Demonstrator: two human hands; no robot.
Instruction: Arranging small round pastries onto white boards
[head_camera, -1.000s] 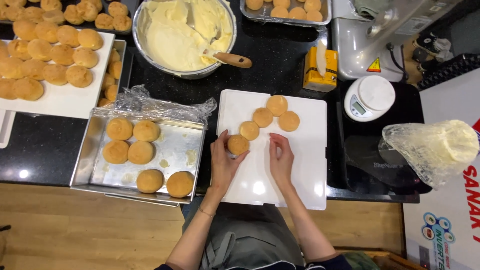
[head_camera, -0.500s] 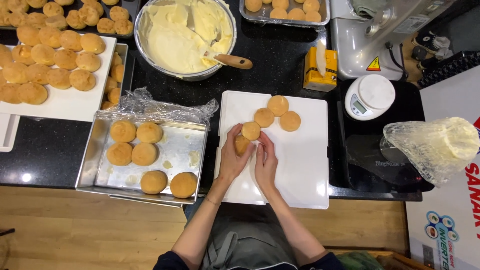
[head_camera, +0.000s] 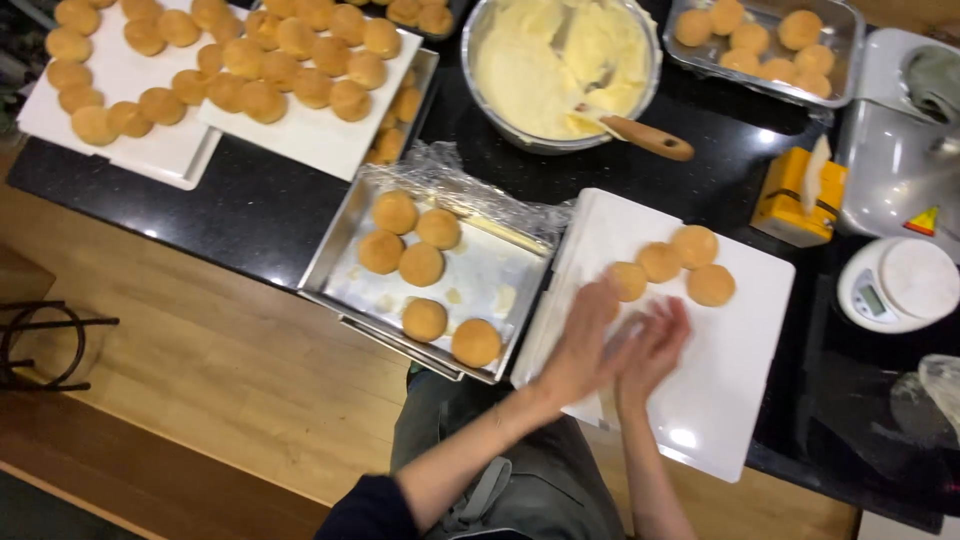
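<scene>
Both hands hover close together over a white cutting board (head_camera: 740, 400), and both are blurred by motion. My left hand (head_camera: 583, 340) lies flat, its fingertips reaching a round golden bun (head_camera: 628, 280). My right hand (head_camera: 657, 345) is beside it, palm turned toward the left hand and fingers stretched out. Whether a bun sits between the palms is hidden. Three more buns (head_camera: 694, 246) lie in a cluster on the board just beyond the hands.
Left of the board stands a metal tray (head_camera: 480, 285) with several buns and crumpled plastic wrap. Behind are a bowl of cream (head_camera: 560, 60) with a wooden-handled spatula (head_camera: 645, 137), white boards of buns (head_camera: 300, 130), a bun container (head_camera: 765, 45), a yellow box (head_camera: 795, 190) and a kitchen scale (head_camera: 900, 285).
The hands went from cupping one bun at the board's left side to hovering together, blurred, nearer the front. That bun is no longer seen apart. The camera view has tilted.
</scene>
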